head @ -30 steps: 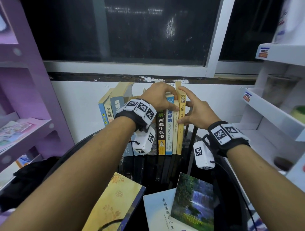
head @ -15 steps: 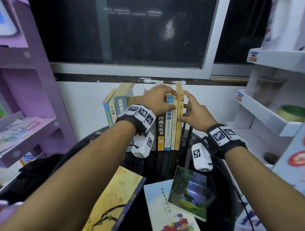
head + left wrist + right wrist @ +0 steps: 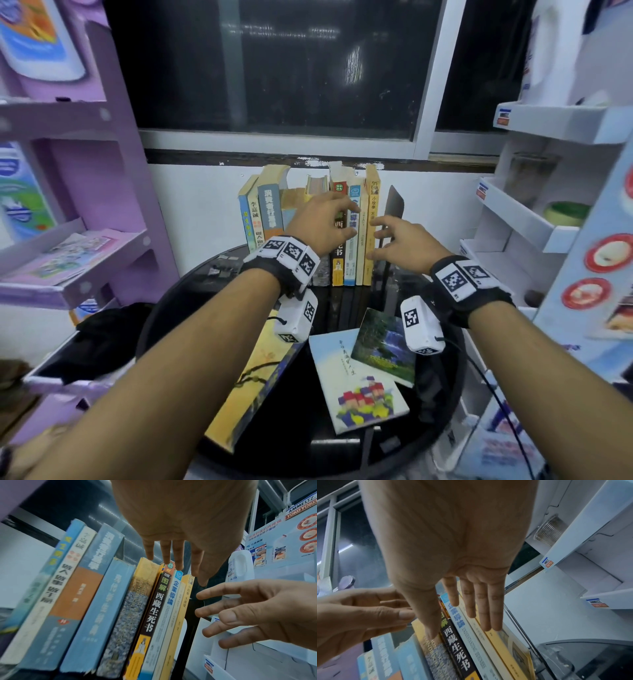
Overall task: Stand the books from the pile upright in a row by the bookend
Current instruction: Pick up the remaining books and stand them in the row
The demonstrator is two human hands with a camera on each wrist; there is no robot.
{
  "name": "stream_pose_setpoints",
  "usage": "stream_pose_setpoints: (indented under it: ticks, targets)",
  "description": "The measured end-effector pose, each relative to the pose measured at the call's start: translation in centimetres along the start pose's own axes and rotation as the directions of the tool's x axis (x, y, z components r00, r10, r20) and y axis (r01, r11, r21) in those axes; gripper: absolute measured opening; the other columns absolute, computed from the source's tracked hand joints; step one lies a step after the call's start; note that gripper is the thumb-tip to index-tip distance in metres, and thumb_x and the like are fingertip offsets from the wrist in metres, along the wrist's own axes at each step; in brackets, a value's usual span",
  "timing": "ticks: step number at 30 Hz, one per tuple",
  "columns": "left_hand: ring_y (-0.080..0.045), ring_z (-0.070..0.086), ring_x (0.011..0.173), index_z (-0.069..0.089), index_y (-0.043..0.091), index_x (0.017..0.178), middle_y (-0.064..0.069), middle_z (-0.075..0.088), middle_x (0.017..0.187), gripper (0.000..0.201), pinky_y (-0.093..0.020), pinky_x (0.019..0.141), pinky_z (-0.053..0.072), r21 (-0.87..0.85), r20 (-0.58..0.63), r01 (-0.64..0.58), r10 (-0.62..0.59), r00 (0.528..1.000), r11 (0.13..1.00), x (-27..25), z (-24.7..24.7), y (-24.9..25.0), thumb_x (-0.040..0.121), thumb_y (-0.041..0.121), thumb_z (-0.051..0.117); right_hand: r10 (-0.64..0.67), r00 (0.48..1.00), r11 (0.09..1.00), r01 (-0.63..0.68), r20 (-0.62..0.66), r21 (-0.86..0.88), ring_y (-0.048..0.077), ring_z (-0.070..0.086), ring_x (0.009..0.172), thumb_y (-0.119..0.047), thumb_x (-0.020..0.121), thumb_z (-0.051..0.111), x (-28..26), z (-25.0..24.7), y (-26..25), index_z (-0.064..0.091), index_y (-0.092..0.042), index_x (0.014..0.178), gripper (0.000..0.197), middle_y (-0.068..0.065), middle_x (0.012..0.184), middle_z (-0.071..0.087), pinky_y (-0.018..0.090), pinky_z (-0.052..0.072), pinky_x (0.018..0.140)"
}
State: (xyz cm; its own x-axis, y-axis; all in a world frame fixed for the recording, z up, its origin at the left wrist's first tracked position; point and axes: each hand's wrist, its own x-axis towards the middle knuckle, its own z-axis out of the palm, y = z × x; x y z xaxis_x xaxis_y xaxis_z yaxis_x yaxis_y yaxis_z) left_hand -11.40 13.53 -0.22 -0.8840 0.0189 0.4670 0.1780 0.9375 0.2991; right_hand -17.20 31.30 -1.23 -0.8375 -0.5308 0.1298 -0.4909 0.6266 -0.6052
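Note:
Several books stand upright in a row [image 3: 308, 219] at the back of the round black table [image 3: 442, 404]. A thin yellow book [image 3: 371, 219] ends the row beside the dark bookend [image 3: 394, 204]. My left hand [image 3: 329, 219] hovers in front of the black-spined book [image 3: 337, 262], fingers loose and holding nothing. My right hand [image 3: 387, 236] is spread just off the yellow book. The wrist views show straight fingers on both the left hand [image 3: 173, 561] and the right hand [image 3: 477, 608]. Three books lie flat in front: a yellow one [image 3: 253, 383], a white one [image 3: 356, 383], and a green waterfall one [image 3: 383, 346] on top of it.
A purple shelf unit [image 3: 68, 260] stands to the left, with a black bag [image 3: 102, 335] below it. White display shelves [image 3: 513, 212] stand close on the right. Behind the row are a white wall and a dark window.
Both hands have let go of the row's right-hand books and drawn back toward me with fingers opening. The bookend now shows beside the yellow book.

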Motion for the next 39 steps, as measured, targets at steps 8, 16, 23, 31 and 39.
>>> stream_pose_setpoints:
  ticks: [8,16,23,31,39]
  targets:
    - [-0.02,0.045,0.128,0.054,0.022,0.132,-0.003,0.049,0.141,0.043,-0.026,0.094,0.034,-0.058,0.277,0.143,-0.121,0.953,0.988,-6.1,1.2,0.9,0.091,0.03,0.063,0.05,0.988,0.987,-0.026,0.149,-0.157,0.017,0.055,0.115,-0.031,0.077,0.078,-4.4,2.4,-0.1,0.052,-0.024,0.13,0.059,0.001,0.131,0.058,0.026,0.043,0.093]
    - [-0.022,0.049,0.125,0.047,0.02,0.138,-0.002,0.052,0.139,0.055,-0.027,0.095,0.038,-0.045,0.546,0.302,-0.23,0.806,0.952,-9.7,3.2,0.3,0.088,0.031,0.067,0.039,0.967,0.987,0.001,0.253,-0.159,0.012,0.055,0.112,-0.028,0.076,0.08,-7.3,5.5,-0.2,0.058,-0.024,0.124,0.053,-0.003,0.13,0.059,0.029,0.044,0.098]
    - [-0.022,0.048,0.127,0.038,0.022,0.144,-0.001,0.047,0.144,0.074,-0.03,0.099,0.038,0.079,0.68,0.272,-0.251,0.689,0.959,-11.1,4.3,-0.1,0.082,0.041,0.071,0.06,0.938,0.968,0.028,0.342,-0.248,0.016,0.053,0.116,-0.031,0.077,0.079,-7.5,7.8,-0.2,0.054,-0.024,0.131,0.06,-0.001,0.133,0.055,0.029,0.044,0.097]
    - [-0.023,0.052,0.124,0.04,0.016,0.143,-0.002,0.054,0.139,0.085,-0.036,0.104,0.042,0.127,0.664,0.19,-0.226,0.713,0.973,-11.2,5.1,-0.3,0.072,0.041,0.081,0.136,0.898,0.928,0.033,0.419,-0.372,0.018,0.054,0.116,-0.039,0.069,0.082,-6.5,8.7,0.3,0.046,-0.022,0.138,0.08,0.0,0.133,0.055,0.033,0.046,0.098]
    - [-0.023,0.057,0.112,0.054,0.018,0.132,-0.004,0.06,0.126,0.072,-0.037,0.098,0.047,0.111,0.657,0.183,-0.211,0.723,0.977,-10.7,5.7,-0.4,0.069,0.036,0.083,0.162,0.89,0.877,0.068,0.427,-0.476,0.018,0.054,0.114,-0.047,0.066,0.081,-5.8,8.8,0.4,0.05,-0.027,0.13,0.074,-0.005,0.124,0.058,0.051,0.039,0.102]
